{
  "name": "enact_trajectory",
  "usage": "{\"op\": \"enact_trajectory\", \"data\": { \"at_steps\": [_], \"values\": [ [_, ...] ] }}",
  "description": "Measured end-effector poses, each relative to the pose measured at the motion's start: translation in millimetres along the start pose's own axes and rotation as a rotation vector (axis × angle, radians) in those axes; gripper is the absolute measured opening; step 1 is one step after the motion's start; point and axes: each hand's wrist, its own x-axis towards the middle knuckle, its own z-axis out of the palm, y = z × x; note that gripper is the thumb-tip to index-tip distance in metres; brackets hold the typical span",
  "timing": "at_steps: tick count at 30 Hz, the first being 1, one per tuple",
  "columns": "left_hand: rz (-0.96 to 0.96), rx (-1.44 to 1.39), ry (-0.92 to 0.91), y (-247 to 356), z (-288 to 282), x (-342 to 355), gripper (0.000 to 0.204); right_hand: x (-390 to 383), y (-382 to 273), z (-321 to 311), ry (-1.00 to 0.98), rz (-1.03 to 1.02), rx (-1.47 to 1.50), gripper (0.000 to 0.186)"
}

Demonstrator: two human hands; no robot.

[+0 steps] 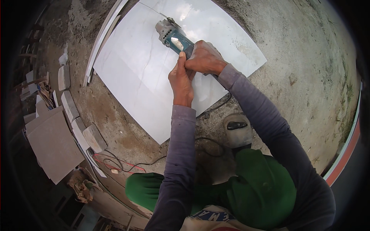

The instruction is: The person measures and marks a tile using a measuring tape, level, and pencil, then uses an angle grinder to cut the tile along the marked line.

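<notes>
An angle grinder [175, 39] with a teal body and a dusty grey metal head lies over a large glossy white tile [135, 81]. My right hand [207, 58] is wrapped round the rear of its body. Just below, my left hand [182, 81] grips the same tool from the near side, its thumb pointing up along the body. The grinder's head points away and to the left. A thin dark line [151, 8] runs across the tile from the head to the far edge. The disc is barely visible, seen edge-on beside the head.
A black power cord [216, 107] trails from the grinder past my shoe [238, 131] to the left. White strips [101, 42] lean along the tile's left edge. Pale blocks [69, 106] line the rough concrete floor [300, 77], with a beige board [54, 142] beyond them.
</notes>
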Motion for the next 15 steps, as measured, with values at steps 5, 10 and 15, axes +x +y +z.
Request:
{"op": "enact_trajectory", "data": {
  "at_steps": [5, 10, 15],
  "values": [
    [0.005, -0.005, 0.006, -5.0, 2.1, -6.7, 0.065, -5.1, 6.1, 1.6, 0.029, -0.027, -0.013, 0.049],
    [0.017, 0.003, -0.018, -8.1, 5.5, -13.3, 0.067, -9.2, 13.0, 4.0, 0.027, -0.021, 0.007, 0.047],
    [0.024, 0.015, -0.016, -7.5, 4.6, -13.1, 0.067, -9.2, 9.9, 3.4, 0.024, -0.015, 0.001, 0.047]
  ]
}}
